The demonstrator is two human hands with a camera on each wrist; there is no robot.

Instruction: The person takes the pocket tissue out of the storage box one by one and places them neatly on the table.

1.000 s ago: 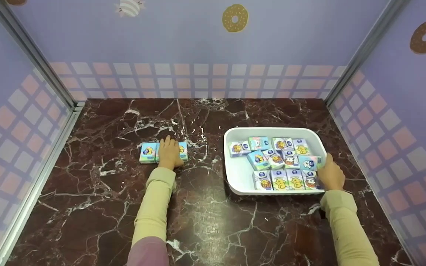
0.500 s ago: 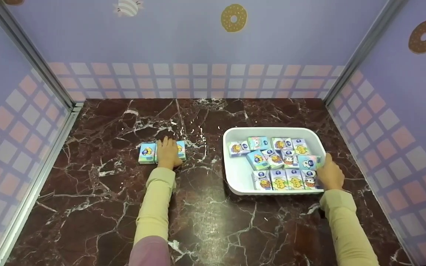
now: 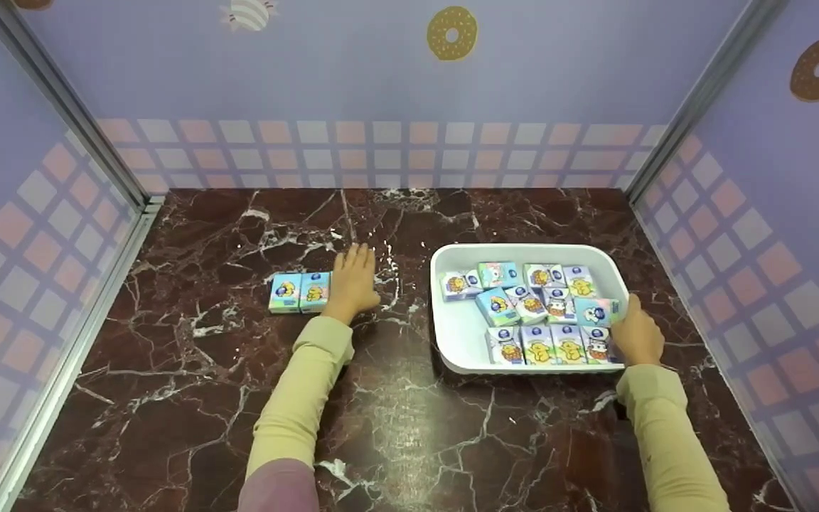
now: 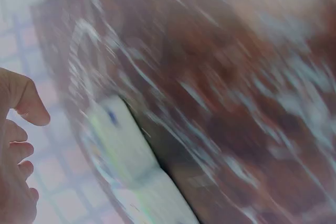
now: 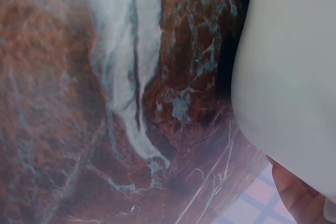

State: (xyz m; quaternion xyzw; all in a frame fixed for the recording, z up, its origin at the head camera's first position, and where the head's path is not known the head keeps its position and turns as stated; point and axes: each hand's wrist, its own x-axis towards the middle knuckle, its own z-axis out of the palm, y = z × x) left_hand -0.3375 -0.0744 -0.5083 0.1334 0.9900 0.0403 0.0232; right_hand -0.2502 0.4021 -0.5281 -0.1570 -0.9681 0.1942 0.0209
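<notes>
Two blue tissue packs (image 3: pixel 300 291) with yellow cartoon prints lie side by side on the dark marbled table. My left hand (image 3: pixel 354 283) is over the right end of this row, fingers extended; whatever lies beneath it is hidden. In the left wrist view, the left hand (image 4: pixel 18 156) appears apart from the tissue packs (image 4: pixel 128 145), with nothing held. My right hand (image 3: pixel 637 334) grips the right rim of a white plastic tub (image 3: pixel 456 352). Several tissue packs (image 3: pixel 539 345) lie face up inside the tub, the front ones in a row and the others at angles.
Purple walls with checkered bands enclose the marbled table (image 3: pixel 409 434) at the back (image 3: pixel 395 92) and both sides. A stretch of tabletop separates the row of packs from the tub. Metal rails (image 3: pixel 68 107) run along the wall corners.
My left hand has slid right off the middle of the row, uncovering the second pack's face. The packs stay in place. The right hand and tub have not moved.
</notes>
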